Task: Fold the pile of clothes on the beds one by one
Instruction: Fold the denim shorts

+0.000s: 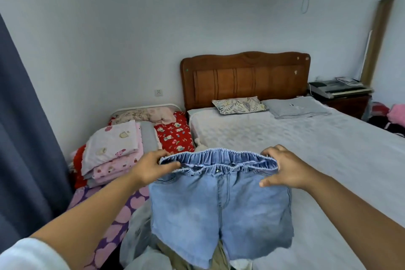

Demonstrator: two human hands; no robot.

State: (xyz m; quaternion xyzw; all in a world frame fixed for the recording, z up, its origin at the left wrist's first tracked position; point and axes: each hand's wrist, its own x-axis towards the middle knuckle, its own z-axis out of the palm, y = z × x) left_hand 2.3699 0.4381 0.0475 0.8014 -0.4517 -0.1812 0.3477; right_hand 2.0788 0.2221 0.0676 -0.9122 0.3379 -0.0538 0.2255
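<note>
the left hand (151, 165) and right hand (282, 167) each pinch an end of the waistband of the denim shorts (219, 208) (elastic top), held up at six o'clock over the clothes pile (138, 232) on the bed (328, 160).

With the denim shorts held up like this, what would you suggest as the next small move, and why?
Probably lower the denim shorts flat onto the grey bedspread: the left hand and right hand grip the waistband ends, the legs hang unfolded, and that surface beside them is bare.
</note>
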